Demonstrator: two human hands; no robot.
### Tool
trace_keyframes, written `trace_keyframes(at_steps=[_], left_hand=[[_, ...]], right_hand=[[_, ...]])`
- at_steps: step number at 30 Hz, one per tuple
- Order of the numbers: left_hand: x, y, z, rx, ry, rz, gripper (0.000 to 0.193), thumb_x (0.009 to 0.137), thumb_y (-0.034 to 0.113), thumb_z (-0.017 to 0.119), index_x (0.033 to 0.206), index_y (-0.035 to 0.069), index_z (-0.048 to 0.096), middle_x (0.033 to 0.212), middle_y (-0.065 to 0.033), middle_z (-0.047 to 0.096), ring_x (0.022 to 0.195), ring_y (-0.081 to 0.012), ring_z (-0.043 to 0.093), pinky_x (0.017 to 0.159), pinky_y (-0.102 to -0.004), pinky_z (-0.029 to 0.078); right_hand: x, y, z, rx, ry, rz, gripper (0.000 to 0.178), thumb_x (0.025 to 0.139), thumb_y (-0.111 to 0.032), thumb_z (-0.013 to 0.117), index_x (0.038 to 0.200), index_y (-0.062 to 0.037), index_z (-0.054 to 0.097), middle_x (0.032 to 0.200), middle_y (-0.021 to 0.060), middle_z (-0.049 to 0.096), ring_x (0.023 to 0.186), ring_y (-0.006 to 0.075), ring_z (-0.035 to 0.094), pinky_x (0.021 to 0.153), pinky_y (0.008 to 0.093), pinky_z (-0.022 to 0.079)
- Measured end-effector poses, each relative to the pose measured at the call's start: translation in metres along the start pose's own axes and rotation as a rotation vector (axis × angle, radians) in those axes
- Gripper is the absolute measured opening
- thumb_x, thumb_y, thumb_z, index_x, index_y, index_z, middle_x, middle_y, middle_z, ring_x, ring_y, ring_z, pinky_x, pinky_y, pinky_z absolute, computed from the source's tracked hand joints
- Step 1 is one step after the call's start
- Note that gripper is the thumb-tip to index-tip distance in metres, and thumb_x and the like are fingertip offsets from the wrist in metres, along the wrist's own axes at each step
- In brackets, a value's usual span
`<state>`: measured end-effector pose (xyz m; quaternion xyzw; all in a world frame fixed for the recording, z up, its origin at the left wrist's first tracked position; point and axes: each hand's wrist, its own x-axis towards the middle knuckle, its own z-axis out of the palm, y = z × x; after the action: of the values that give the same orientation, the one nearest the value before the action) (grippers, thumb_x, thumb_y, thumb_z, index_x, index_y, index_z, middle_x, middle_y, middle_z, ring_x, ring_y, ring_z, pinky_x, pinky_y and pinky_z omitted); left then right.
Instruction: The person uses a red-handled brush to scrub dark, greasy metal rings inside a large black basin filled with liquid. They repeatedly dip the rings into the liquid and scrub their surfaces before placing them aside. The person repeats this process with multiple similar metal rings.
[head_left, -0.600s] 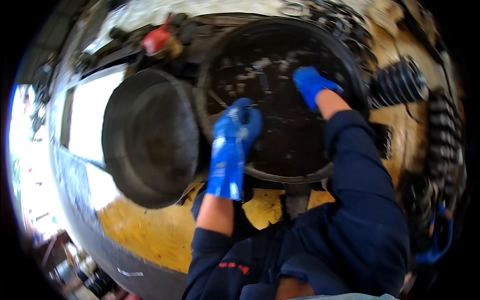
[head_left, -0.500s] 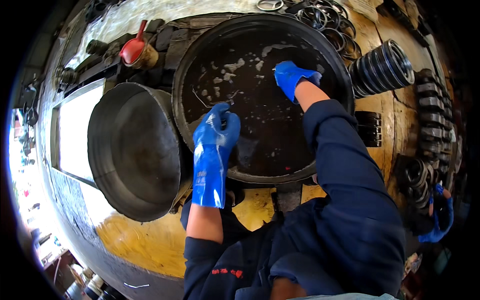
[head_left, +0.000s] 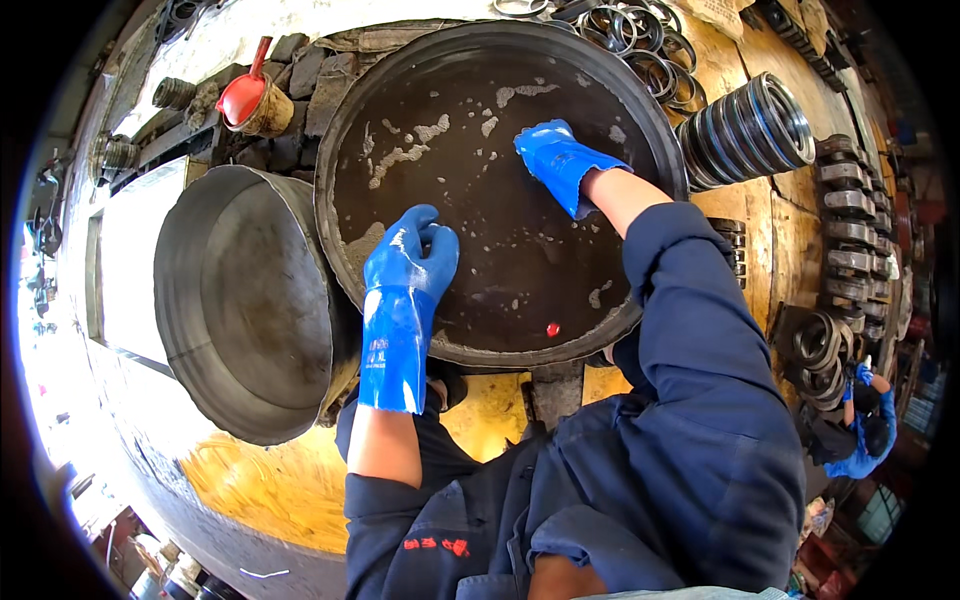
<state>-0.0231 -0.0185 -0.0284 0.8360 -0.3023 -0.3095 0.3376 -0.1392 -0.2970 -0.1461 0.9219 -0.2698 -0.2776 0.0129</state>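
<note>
A wide round dark basin (head_left: 520, 359) of murky brown liquid (head_left: 500, 260) stands before me, with pale foam patches floating on it. My left hand (head_left: 412, 255), in a long blue rubber glove, hovers over the basin's near left part. Its fingers are curled, and whatever they may hold is hidden. My right hand (head_left: 565, 162), gloved alike, reaches into the right-middle of the basin. Its fingertips are down in the liquid and cannot be seen. A small red spot (head_left: 553, 329) shows near the basin's front edge.
An open metal drum (head_left: 250, 300) leans at left. Behind it, a red ladle (head_left: 243, 98) rests on a small tub (head_left: 272, 110). Stacked metal rings (head_left: 745, 130), loose rings (head_left: 650, 75) and crankshaft-like parts (head_left: 850, 230) lie right. A person in blue (head_left: 870, 440) is at far right.
The view has shifted slightly. My right hand has moved a little left in the basin. Thin wire-like strands near my left fingertips no longer show, and the red spot stands out more.
</note>
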Motion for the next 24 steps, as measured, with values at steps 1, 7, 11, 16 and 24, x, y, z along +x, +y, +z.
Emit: trace_keyframes(at_steps=[1,7,11,16,24], left_hand=[[0.001,0.0,0.001,0.009,-0.006,0.0,0.042,0.092,0.022,0.071,0.13,0.004,0.067,0.112,-0.013,0.076,0.101,-0.0178,0.072,0.092,-0.0316,0.055],[-0.003,-0.002,0.003,-0.023,-0.01,0.023,0.044,0.091,0.024,0.072,0.13,0.003,0.067,0.112,-0.014,0.076,0.102,-0.0182,0.072,0.093,-0.0324,0.055],[-0.005,0.003,0.006,-0.044,-0.015,0.033,0.041,0.09,0.027,0.069,0.125,0.005,0.07,0.107,-0.0162,0.077,0.098,-0.0258,0.075,0.092,-0.0351,0.057],[-0.01,0.01,0.007,-0.038,-0.02,0.039,0.041,0.09,0.027,0.069,0.125,0.006,0.07,0.11,-0.0162,0.077,0.1,-0.0257,0.075,0.094,-0.0356,0.057],[-0.014,0.012,0.0,-0.08,-0.104,0.008,0.043,0.089,0.03,0.07,0.125,0.005,0.07,0.115,-0.0165,0.076,0.104,-0.0267,0.074,0.096,-0.036,0.056]], right_hand=[[-0.004,0.005,0.003,0.077,0.026,-0.048,0.025,0.09,-0.02,0.071,0.113,-0.0151,0.077,0.111,0.009,0.077,0.102,0.0315,0.074,0.079,0.0461,0.059],[-0.046,-0.007,-0.026,0.118,-0.079,-0.086,0.027,0.08,-0.025,0.075,0.103,-0.01,0.077,0.092,0.0147,0.077,0.083,0.0344,0.075,0.067,0.0468,0.059],[-0.066,0.007,-0.018,0.247,0.065,-0.251,0.04,0.074,-0.033,0.078,0.101,-0.0046,0.075,0.093,0.0185,0.075,0.087,0.0403,0.072,0.074,0.0516,0.056],[-0.078,0.024,-0.039,0.414,0.038,-0.338,0.048,0.071,-0.036,0.08,0.103,-0.001,0.073,0.097,0.0231,0.072,0.092,0.0414,0.07,0.078,0.0503,0.055],[-0.143,0.025,-0.129,0.831,-0.156,-0.096,0.054,0.078,-0.039,0.078,0.122,-0.0074,0.073,0.1,0.0095,0.074,0.09,0.0198,0.068,0.078,0.0337,0.051]])
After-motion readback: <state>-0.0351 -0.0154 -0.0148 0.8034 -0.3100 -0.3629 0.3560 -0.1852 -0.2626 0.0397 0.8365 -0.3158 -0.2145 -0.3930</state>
